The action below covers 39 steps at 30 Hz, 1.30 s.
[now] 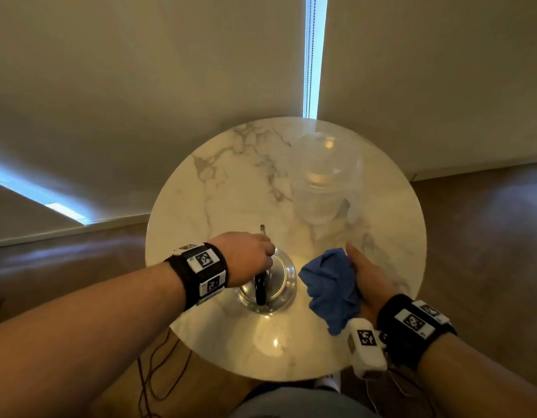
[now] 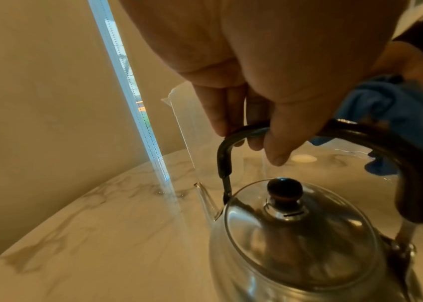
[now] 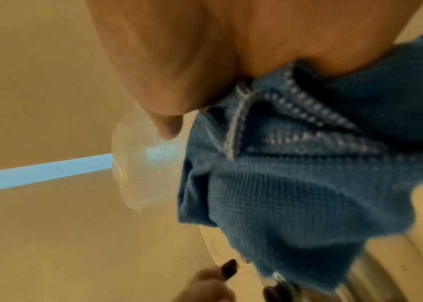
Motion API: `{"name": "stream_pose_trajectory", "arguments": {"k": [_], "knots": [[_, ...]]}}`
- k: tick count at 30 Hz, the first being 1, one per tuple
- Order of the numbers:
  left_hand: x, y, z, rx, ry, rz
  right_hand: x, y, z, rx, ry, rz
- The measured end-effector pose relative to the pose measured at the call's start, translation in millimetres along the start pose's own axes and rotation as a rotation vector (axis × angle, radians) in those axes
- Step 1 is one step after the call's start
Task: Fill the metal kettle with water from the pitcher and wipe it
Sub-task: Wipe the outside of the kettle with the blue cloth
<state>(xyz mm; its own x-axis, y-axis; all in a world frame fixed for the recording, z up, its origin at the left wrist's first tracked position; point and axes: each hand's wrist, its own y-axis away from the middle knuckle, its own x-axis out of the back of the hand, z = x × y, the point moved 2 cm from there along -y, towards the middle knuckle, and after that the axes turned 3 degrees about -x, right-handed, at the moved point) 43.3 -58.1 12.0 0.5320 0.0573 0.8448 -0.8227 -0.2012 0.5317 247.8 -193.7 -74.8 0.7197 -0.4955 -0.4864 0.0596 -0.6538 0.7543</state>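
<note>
A shiny metal kettle (image 1: 276,289) with a black arched handle (image 2: 409,163) and a lidded top with a black knob (image 2: 284,189) stands on the round marble table (image 1: 231,182). My left hand (image 1: 249,256) grips the handle from above, fingers curled round it (image 2: 270,130). My right hand (image 1: 366,276) holds a crumpled blue cloth (image 1: 330,285) just right of the kettle; the wrist view shows the cloth (image 3: 308,173) bunched under the palm. A clear plastic pitcher (image 1: 321,179) stands upright at the back right of the table.
The table's front edge (image 1: 276,377) is near my body, with red cables (image 1: 152,372) hanging below it. Beige roller blinds (image 1: 140,70) close off the back, and brown floor (image 1: 487,236) lies on both sides. Small water drops (image 1: 273,322) sit in front of the kettle.
</note>
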Motion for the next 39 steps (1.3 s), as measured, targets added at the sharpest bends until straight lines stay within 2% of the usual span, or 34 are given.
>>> {"name": "stream_pose_trajectory", "arguments": {"k": [4,8,16,23,25,27,29,30,34,35,37,39], "knots": [[-4,2,-17,0.024,0.038,0.016,-6,3,-8,0.097,0.191,-0.062],[-12,2,-37,0.131,0.141,0.048,-3,6,-7,0.220,0.356,0.088],[-20,-3,-74,0.337,0.274,0.197,2,11,-2,0.231,0.193,0.262],[-22,-12,-93,0.462,0.372,0.299,15,10,-11,0.295,0.184,0.276],[-18,-11,-90,0.494,0.398,0.417,21,10,-15,0.319,0.214,0.281],[-8,-12,-73,0.487,0.433,0.635,28,11,-20,0.318,0.249,0.262],[3,-25,-38,0.432,0.609,0.746,34,14,-28,0.318,0.283,0.236],[5,-40,-17,0.422,0.791,0.713,37,15,-31,0.312,0.292,0.224],[3,-108,67,0.495,2.024,0.260,54,16,-42,0.298,0.372,0.139],[2,-123,82,0.493,2.205,0.231,61,15,-44,0.289,0.403,0.122],[-1,-149,99,0.507,2.285,0.312,80,12,-46,0.259,0.479,0.111],[-6,-170,106,0.539,2.212,0.366,100,10,-47,0.207,0.541,0.091]]}}
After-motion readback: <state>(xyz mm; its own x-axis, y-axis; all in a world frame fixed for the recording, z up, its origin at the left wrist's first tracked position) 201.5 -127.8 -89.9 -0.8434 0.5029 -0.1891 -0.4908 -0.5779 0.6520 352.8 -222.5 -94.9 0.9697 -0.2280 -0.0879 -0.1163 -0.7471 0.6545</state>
